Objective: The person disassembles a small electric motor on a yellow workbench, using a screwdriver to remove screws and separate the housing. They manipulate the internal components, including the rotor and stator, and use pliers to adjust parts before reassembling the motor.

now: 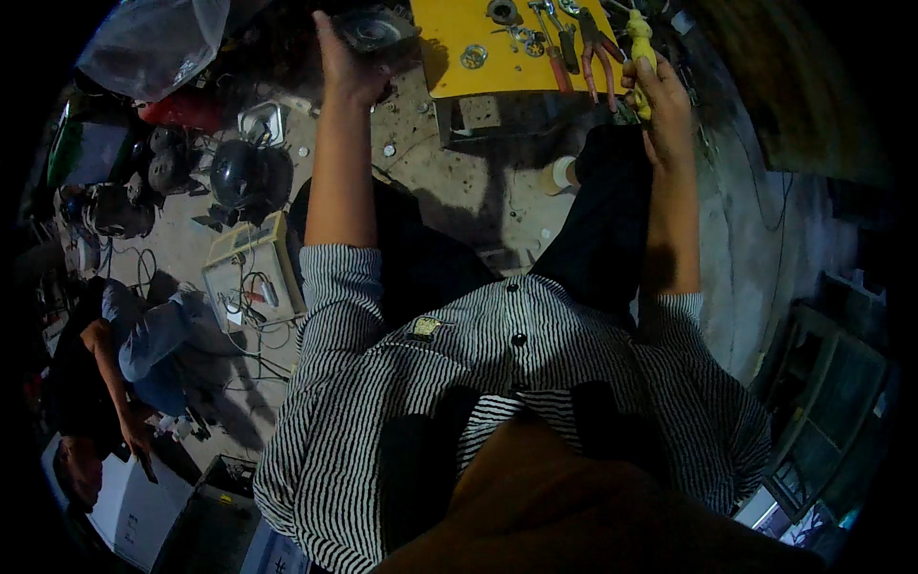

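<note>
While the right hand (pixel 667 96) grips a yellow tool (pixel 641 40), the left hand (pixel 354 75) (grip unclear) is at a dark part (pixel 375 31); likely preparation, next needing a steady hold.

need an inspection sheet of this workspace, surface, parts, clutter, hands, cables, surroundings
Surface: yellow work surface, with tools and small metal parts on it.
Job's things: red-handled pliers, a metal ring, a dark part with a round centre.
Clutter: clear plastic bag and black dome-shaped object, both left.
Hands: left hand at the dark part, grip unclear; right hand holds a yellow item.
Cables: grey cables across a pale box and the floor.
Surroundings: another person left; dark framed unit right.
</note>
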### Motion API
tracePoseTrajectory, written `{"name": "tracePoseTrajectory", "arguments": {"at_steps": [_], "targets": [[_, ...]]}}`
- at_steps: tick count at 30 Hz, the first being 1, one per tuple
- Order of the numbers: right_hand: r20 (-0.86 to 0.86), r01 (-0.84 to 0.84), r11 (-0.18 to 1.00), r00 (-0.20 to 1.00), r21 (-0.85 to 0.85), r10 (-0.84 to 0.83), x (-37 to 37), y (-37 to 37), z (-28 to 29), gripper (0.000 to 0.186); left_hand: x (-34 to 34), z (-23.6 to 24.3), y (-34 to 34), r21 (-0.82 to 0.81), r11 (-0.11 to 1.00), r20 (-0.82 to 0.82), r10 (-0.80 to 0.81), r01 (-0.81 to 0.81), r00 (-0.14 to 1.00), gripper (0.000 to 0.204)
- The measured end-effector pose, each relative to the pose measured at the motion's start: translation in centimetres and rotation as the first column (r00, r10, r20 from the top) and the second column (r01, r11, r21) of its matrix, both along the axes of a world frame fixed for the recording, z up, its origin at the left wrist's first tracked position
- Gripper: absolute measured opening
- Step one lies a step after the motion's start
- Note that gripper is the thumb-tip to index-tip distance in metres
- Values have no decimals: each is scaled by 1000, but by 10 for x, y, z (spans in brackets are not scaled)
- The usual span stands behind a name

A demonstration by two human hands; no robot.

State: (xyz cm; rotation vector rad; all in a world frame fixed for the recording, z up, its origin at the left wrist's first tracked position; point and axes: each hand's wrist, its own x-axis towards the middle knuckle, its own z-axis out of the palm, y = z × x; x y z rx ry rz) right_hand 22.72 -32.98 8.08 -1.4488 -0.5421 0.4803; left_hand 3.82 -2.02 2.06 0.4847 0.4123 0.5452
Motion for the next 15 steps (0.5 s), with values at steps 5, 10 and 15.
{"name": "tracePoseTrajectory", "arguments": {"at_steps": [5, 10, 15], "targets": [[-28, -28, 998, 999, 62, 30, 0, 16, -2, 31, 16, -17, 1, 110, 994, -160, -6, 23, 987, 81], [113, 57, 998, 992, -40, -52, 27, 17, -12, 29, 25, -27, 3, 62, 996, -126, -57, 65, 990, 75], [154, -3, 998, 988, -65, 13, 9, 36, 4, 30, 20, -29, 6, 90, 988, -36, -123, 126, 992, 72]]}}
